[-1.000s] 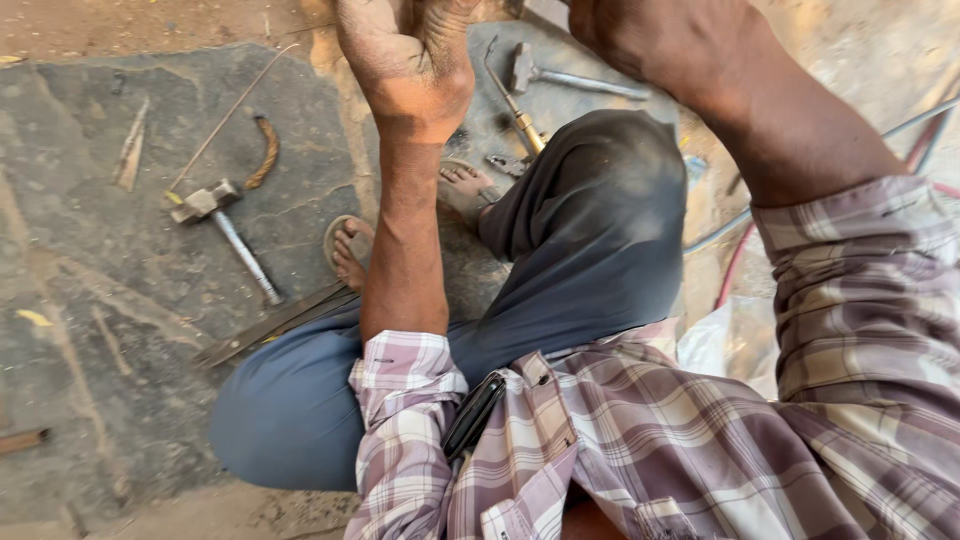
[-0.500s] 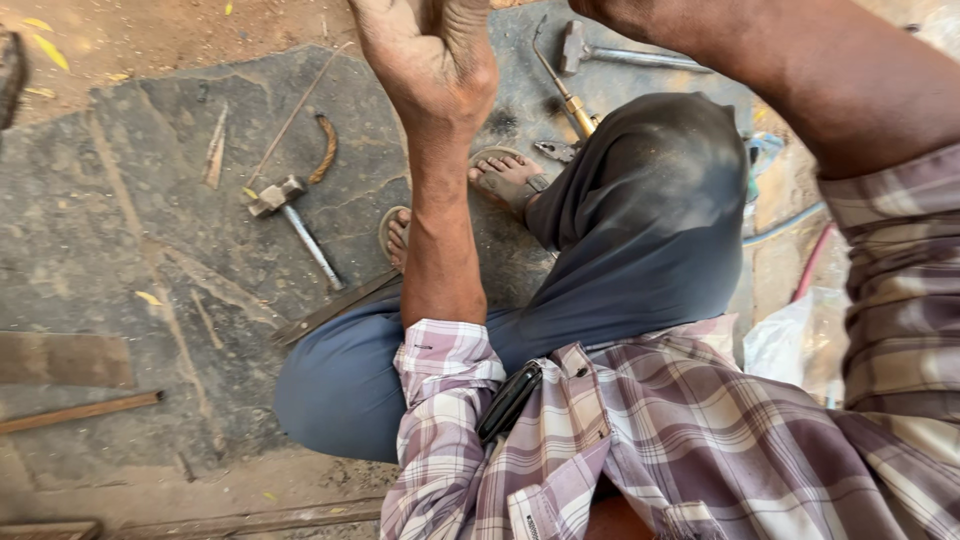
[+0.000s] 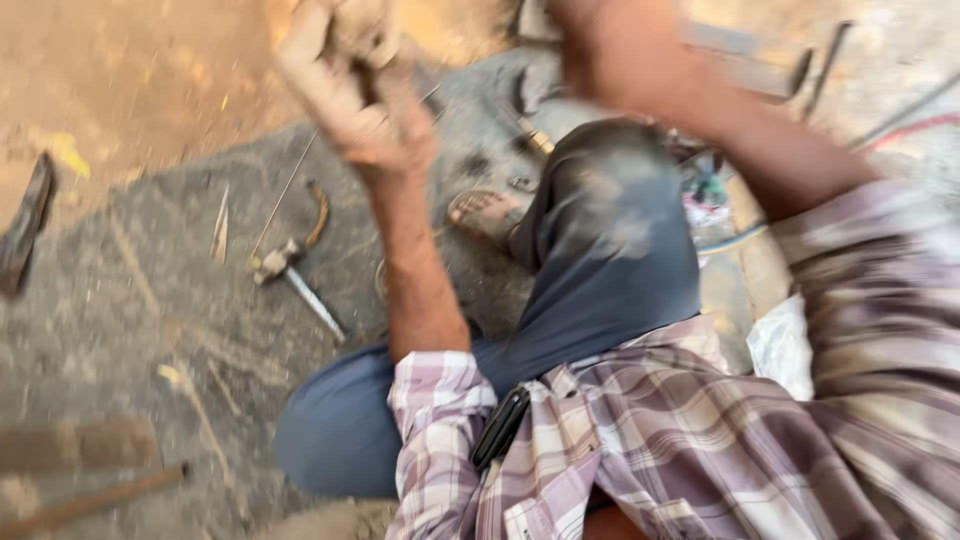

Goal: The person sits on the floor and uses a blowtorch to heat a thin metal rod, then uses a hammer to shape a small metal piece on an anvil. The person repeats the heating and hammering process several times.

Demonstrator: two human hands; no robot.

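The picture is smeared by motion. My left hand [image 3: 355,95] is raised near the top of the view, fingers curled in; whether it holds anything is lost in the blur. Its forearm runs down to a plaid sleeve [image 3: 440,400]. My right forearm [image 3: 700,110] reaches up and left to the top edge, where the hand is cut off. Below them are my bent knee in blue trousers [image 3: 610,230] and a sandalled foot [image 3: 490,212]. A small hammer [image 3: 295,275] lies on the grey stone slab [image 3: 130,330], left of my left arm.
A curved metal piece [image 3: 318,212], a thin rod [image 3: 285,190] and a pale pointed sliver [image 3: 220,235] lie by the hammer. A dark tool [image 3: 28,225] sits far left, wooden sticks [image 3: 90,495] at bottom left. A black phone [image 3: 500,428] pokes from my shirt pocket.
The view has swung and blurred, so the slab and tools sit lower and further right. My left hand stays raised with curled fingers, and more sandy ground shows at the top left.
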